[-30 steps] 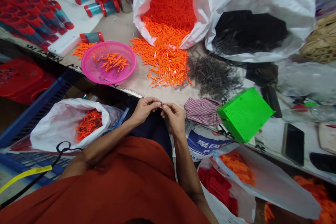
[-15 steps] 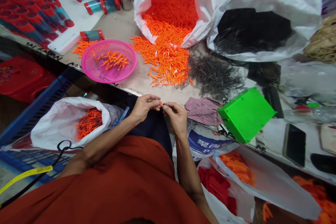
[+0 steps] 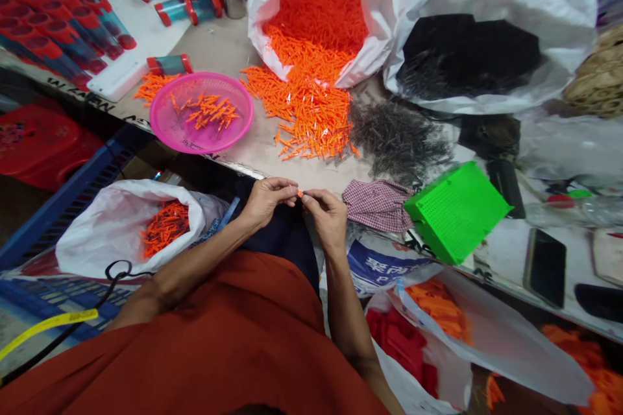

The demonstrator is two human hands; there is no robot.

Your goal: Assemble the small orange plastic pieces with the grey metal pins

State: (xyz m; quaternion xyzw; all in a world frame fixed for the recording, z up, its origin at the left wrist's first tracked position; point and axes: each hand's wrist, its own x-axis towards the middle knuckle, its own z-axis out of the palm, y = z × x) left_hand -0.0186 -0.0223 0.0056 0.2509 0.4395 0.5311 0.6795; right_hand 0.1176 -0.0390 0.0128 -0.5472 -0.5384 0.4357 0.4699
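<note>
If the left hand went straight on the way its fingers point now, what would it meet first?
Most likely the right hand, whose fingertips face those of the left hand. A small orange piece shows between them; any remaining gap is too small to judge.

The fingers [image 3: 283, 194] partly hide the tiny orange piece [image 3: 300, 194].

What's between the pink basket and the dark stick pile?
The head view shows a heap of orange plastic pieces between the pink basket and the dark stick pile.
</note>
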